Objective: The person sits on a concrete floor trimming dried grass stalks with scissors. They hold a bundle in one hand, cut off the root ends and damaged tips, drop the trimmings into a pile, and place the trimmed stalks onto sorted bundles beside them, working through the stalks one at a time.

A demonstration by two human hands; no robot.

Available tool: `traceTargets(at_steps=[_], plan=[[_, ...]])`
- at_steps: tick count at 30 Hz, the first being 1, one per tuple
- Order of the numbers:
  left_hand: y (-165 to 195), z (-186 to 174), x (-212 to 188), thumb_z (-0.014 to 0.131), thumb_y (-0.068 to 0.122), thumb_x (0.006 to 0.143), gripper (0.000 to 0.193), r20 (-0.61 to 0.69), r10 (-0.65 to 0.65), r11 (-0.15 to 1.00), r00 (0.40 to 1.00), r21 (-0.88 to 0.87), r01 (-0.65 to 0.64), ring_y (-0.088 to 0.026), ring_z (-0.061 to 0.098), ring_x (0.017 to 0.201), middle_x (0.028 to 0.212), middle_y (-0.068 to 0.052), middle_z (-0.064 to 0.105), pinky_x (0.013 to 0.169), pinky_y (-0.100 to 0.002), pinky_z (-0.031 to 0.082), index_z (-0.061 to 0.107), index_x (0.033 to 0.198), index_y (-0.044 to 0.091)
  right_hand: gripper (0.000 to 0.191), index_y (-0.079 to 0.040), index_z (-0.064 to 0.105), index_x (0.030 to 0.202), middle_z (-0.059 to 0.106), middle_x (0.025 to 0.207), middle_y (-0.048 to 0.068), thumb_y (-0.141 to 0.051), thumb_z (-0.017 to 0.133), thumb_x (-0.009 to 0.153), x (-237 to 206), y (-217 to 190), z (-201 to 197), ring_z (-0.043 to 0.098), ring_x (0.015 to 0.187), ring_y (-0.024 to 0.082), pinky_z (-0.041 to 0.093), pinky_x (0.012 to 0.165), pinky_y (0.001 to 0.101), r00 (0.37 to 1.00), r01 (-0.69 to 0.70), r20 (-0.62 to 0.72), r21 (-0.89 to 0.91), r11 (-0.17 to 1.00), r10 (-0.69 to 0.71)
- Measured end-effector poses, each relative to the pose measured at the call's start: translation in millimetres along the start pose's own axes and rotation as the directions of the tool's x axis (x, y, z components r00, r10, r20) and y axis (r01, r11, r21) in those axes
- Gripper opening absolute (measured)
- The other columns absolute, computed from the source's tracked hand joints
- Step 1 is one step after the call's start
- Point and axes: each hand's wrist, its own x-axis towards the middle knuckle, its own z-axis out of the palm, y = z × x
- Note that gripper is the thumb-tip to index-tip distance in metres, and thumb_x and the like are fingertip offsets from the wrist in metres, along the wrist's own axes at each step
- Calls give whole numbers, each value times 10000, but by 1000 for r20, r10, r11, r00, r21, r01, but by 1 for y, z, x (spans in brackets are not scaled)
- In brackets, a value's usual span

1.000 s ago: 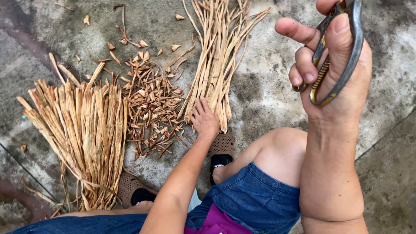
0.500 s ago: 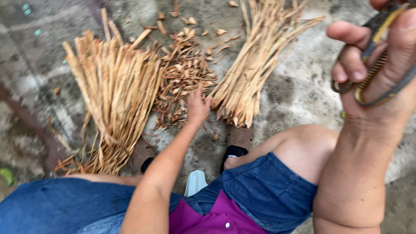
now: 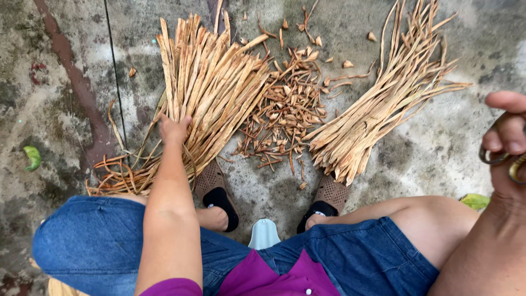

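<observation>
- The left hand point(image 3: 174, 129) reaches down, fingers closing on the large bundle of pale split bamboo strips point(image 3: 205, 90) lying on the stained concrete floor point(image 3: 66, 126).
- The right hand point(image 3: 507, 145), raised at frame edge, grips dark metal shears point(image 3: 496, 159).
- Short offcut chips point(image 3: 285, 109) lie between this bundle and a second strip bundle point(image 3: 383, 104).
- Brown perforated slippers point(image 3: 216, 189) rest below.

Stained grey concrete floor point(image 3: 449, 159), a fanned bundle of tan split strips point(image 3: 211, 93) at the left, a second bundle point(image 3: 383, 104) at the right, a heap of short cut chips point(image 3: 287, 112) between them, a green leaf point(image 3: 33, 157) by the left edge, two brown slippers point(image 3: 216, 189) beneath the bundles
</observation>
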Motion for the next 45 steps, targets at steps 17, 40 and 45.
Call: traceTargets(at_steps=[17,40,45], plan=[[24,-86,-22,841,612,740,705,164,194,957,967,185,-223,-313,724,1069,1175,-151,782,967,-467,547,775,1234,114,301,-69,567,1290,749,966,212,-242,615,1049,30,-1,90,559,520,46,482,489,206,999,24,23,26,999,-25],[90,-208,-210,616,163,1012,299,-115,612,214,783,-928,-304,-98,669,596,1060,-78,780,476,-210,520,594,1302,95,367,-45,476,1192,779,1036,222,-275,656,969,-25,71,185,543,495,78,499,459,235,931,-273,246,-19,962,269],[87,-147,-284,576,212,1050,269,-4,757,437,654,-741,-510,-149,643,576,928,-126,708,462,-283,533,504,1273,80,486,-91,496,1294,707,1070,138,-315,701,914,-51,96,221,596,573,82,498,474,238,853,-416,400,133,900,335]])
